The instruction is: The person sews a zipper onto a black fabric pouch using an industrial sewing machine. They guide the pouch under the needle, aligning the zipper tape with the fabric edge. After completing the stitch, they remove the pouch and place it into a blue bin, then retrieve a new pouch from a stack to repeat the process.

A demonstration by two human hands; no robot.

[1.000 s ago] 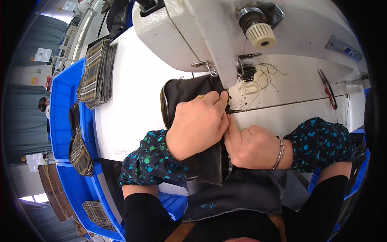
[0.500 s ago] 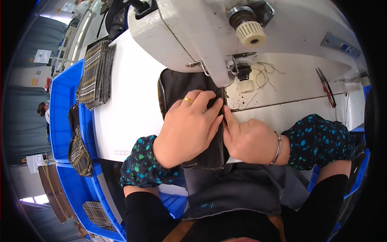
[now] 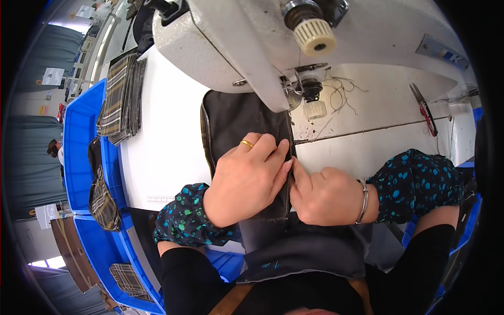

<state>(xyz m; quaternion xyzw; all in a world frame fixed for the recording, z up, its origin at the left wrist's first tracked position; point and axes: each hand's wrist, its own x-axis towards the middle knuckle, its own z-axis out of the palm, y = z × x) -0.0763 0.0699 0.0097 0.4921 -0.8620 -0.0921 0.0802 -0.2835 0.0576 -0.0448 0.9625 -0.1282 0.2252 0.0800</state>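
Pouch: likely light, soft; best held along edge. Left hand: spread on top. Right hand: curled alongside, unclear whether gripping.

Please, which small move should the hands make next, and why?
Probably guide the zippered pouch slightly forward under the sewing machine: its right edge leads there, the left hand rests on it, and the right hand sits against that edge.

We count two hands, one dark pouch, one sewing machine, one pair of scissors, two patterned sleeves, one ring and one bracelet.
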